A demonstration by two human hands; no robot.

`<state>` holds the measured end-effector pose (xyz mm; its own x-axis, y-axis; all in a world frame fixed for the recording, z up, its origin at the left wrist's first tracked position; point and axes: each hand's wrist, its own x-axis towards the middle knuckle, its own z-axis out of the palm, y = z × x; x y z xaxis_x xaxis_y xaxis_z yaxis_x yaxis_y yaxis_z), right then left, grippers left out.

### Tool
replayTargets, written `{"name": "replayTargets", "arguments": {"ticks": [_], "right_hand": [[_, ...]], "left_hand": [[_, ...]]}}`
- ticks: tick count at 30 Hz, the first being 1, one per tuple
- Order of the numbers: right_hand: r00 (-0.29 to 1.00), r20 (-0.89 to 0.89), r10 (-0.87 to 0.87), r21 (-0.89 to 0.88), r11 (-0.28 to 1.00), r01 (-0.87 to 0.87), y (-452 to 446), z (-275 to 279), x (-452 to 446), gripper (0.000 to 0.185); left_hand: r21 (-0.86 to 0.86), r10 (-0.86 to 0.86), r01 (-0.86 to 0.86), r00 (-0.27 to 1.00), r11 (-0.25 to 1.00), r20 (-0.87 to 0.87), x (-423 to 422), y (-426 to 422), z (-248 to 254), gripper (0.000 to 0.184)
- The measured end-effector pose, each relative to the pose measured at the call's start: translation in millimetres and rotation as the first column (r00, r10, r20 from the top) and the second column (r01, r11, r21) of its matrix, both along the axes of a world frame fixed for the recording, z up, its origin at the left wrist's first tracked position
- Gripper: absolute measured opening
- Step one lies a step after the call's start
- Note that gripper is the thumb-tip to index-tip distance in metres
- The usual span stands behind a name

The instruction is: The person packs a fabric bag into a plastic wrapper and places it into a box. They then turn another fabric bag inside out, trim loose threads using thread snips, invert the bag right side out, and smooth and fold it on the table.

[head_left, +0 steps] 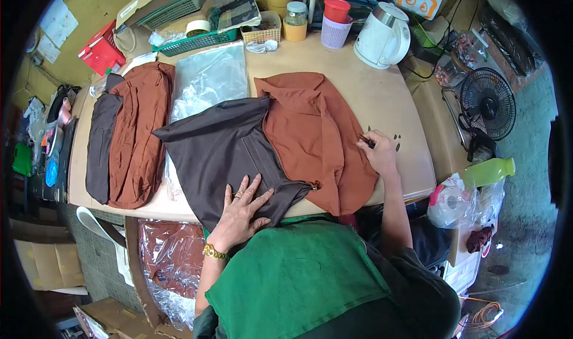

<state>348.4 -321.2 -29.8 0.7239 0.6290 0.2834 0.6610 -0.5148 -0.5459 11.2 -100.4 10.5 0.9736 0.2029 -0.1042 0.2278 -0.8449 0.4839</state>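
A bag of rust-brown fabric (304, 121) with a dark brown lining (218, 139) lies spread over the table, its lining turned out on the left. My left hand (242, 207) rests flat on the lining, fingers spread. Near the right edge of the rust fabric, my right hand (380, 152) is closed around a small dark tool (368, 141), mostly hidden by the fingers; its exact kind is unclear. Several small dark bits or marks (397, 142) show on the table just right of this hand. A metal zipper pull (314, 186) sits at the lower seam.
Folded rust and dark bags (134, 136) lie at the left, beside clear plastic sleeves (212, 73). Along the back stand a green basket (197, 42), a glass jar (295, 19), a lilac cup (335, 31) and a white kettle (383, 35). A fan (487, 103) stands at right.
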Motion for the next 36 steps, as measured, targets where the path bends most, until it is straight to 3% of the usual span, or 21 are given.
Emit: {"name": "replayTargets", "arguments": {"ticks": [4, 7, 8, 9, 10, 12, 15, 16, 18, 19, 20, 21, 23, 24, 26, 27, 29, 31, 33, 35, 36], "right_hand": [[0.978, -0.161, -0.131, 0.23, 0.959, 0.167, -6, -16, 34, 0.01], [0.93, -0.296, -0.216, 0.424, 0.843, 0.331, 2, 16, 34, 0.015], [0.899, -0.407, -0.161, 0.469, 0.808, 0.357, 13, 38, 20, 0.016], [0.856, -0.509, -0.09, 0.507, 0.772, 0.383, 26, 55, 6, 0.018], [0.699, -0.612, 0.371, 0.674, 0.706, 0.216, 36, 63, -4, 0.017], [0.365, -0.549, 0.752, 0.774, 0.622, -0.117, 67, 89, -57, 0.015], [0.468, -0.415, 0.78, 0.381, 0.617, -0.689, 117, 90, -141, 0.015], [0.455, -0.406, 0.793, 0.385, 0.6, -0.702, 119, 72, -143, 0.015], [0.8, -0.032, 0.599, 0.007, 0.801, -0.599, 121, 26, -131, 0.019], [0.767, -0.169, 0.619, 0.089, 0.784, -0.614, 118, 14, -118, 0.024], [0.76, -0.172, 0.627, 0.003, 0.772, -0.636, 111, 18, -107, 0.024], [0.756, -0.177, 0.63, -0.081, 0.756, -0.649, 105, 25, -98, 0.025], [0.772, -0.192, 0.606, -0.266, 0.725, -0.635, 101, 49, -88, 0.028], [0.751, -0.22, 0.622, -0.196, 0.726, -0.659, 109, 67, -90, 0.032], [0.722, -0.169, 0.67, 0.284, 0.735, -0.616, 133, 106, -115, 0.031], [0.721, -0.165, 0.673, 0.281, 0.733, -0.619, 148, 120, -132, 0.031], [0.628, -0.205, 0.751, 0.519, 0.627, -0.581, 176, 133, -148, 0.032], [0.478, -0.239, 0.845, 0.465, 0.532, -0.708, 199, 125, -139, 0.03], [0.475, -0.329, 0.816, 0.397, 0.577, -0.714, 205, 118, -136, 0.019], [0.591, -0.301, 0.748, 0.444, 0.659, -0.607, 204, 109, -141, 0.014], [0.621, -0.257, 0.74, 0.46, 0.659, -0.595, 205, 102, -145, 0.014]], "left_hand": [[0.046, -0.051, 0.055, 0.996, 0.997, -0.08, -9, -3, 5, 0.075], [0.027, -0.074, 0.077, 0.993, 0.997, -0.096, -16, -3, 12, 0.072], [-0.163, -0.064, 0.064, 0.998, 0.984, 0.008, -20, 10, 8, 0.069], [-0.345, -0.026, 0.063, 0.993, 0.936, 0.111, -20, 27, 5, 0.066], [-0.3, 0.139, -0.058, 0.957, 0.952, 0.254, -17, 33, 18, 0.058], [0.118, 0.272, -0.392, 0.797, 0.912, 0.54, -15, 68, 20, 0.063], [0.248, 0.441, -0.649, 0.702, 0.719, 0.559, -13, 130, 3, 0.084], [0.236, 0.496, -0.673, 0.698, 0.701, 0.517, -10, 144, -2, 0.076], [0.275, 0.57, -0.705, 0.698, 0.654, 0.433, -5, 166, -14, 0.055], [0.325, 0.592, -0.707, 0.705, 0.628, 0.391, -6, 172, -17, 0.041], [0.341, 0.564, -0.758, 0.645, 0.556, 0.515, -3, 170, -12, 0.022], [0.326, 0.503, -0.781, 0.601, 0.532, 0.621, -4, 167, -4, 0.021], [0.218, 0.413, -0.704, 0.607, 0.676, 0.679, -5, 158, 18, 0.02], [0.106, 0.412, -0.62, 0.629, 0.777, 0.659, 0, 151, 27, 0.022], [-0.044, 0.438, -0.51, 0.688, 0.859, 0.579, 16, 110, 59, 0.02], [0.043, 0.294, -0.42, 0.701, 0.906, 0.65, 25, 92, 73, 0.019], [-0.016, 0.273, -0.364, 0.669, 0.931, 0.691, 34, 61, 83, 0.025], [-0.124, 0.325, -0.356, 0.587, 0.926, 0.741, 28, 47, 96, 0.031], [-0.117, 0.389, -0.498, 0.489, 0.859, 0.781, 10, 52, 93, 0.045], [-0.546, 0.702, -0.467, 0.603, 0.695, 0.379, -13, 70, 68, 0.053], [-0.618, 0.703, -0.422, 0.635, 0.663, 0.321, -20, 71, 69, 0.059]]}}
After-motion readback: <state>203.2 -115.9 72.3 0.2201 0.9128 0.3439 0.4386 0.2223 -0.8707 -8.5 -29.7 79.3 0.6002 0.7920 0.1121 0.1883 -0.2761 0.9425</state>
